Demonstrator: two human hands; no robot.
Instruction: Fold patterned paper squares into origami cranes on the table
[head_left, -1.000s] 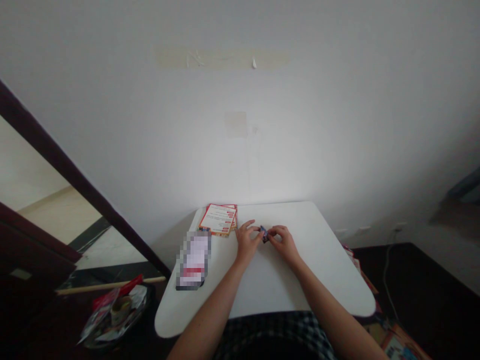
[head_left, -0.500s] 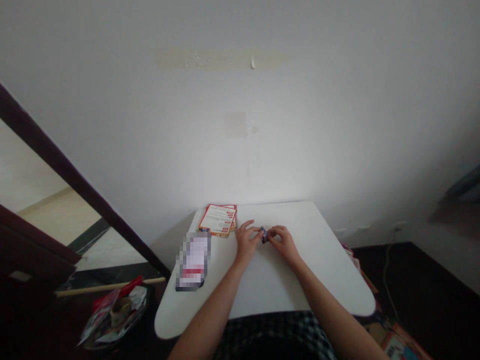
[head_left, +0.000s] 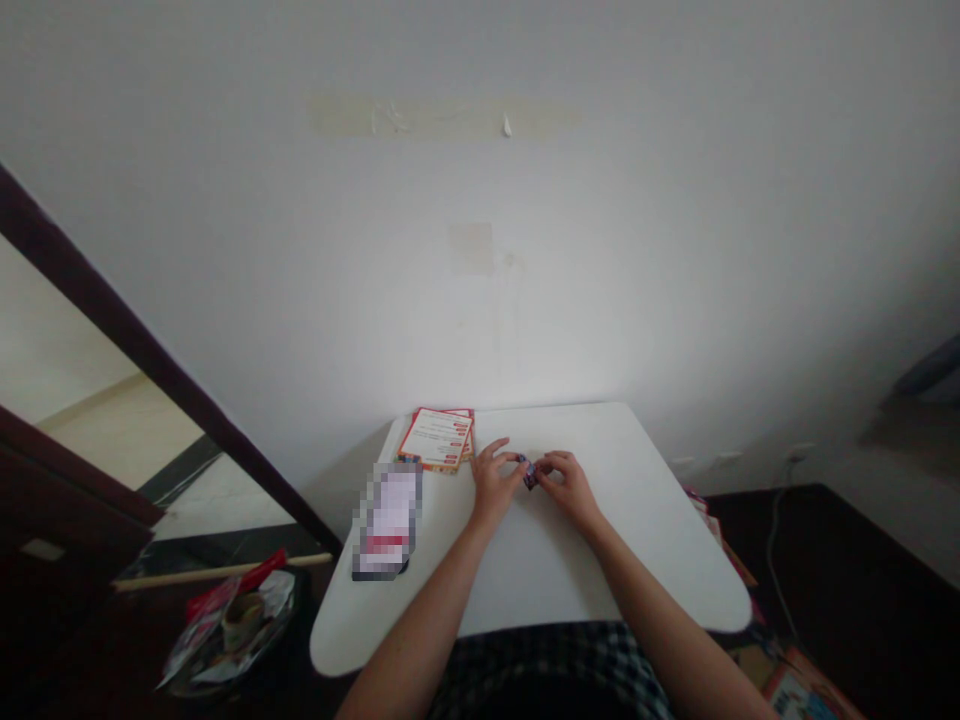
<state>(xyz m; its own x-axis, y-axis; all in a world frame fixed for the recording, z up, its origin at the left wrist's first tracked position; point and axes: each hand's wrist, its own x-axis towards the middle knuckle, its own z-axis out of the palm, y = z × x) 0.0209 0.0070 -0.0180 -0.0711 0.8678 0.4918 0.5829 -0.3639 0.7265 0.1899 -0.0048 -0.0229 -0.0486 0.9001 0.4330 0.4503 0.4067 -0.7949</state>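
Note:
Between my two hands is a small, dark purple and blue patterned piece, too small to name for sure. My left hand pinches its left side between thumb and index finger, with the other fingers raised and bent. On the other side, the fingertips of my right hand grip the piece. Both hands are low over the white table, near its middle. Part of the piece is hidden behind my fingers.
Printed cards with red edges lie at the table's back left. A blurred-out phone-like device rests in front of them. A bin with wrappers stands on the floor at left, and a cable hangs at right.
The small piece has turned slightly between my fingertips and shows a somewhat different face. Both hands stay in almost the same place.

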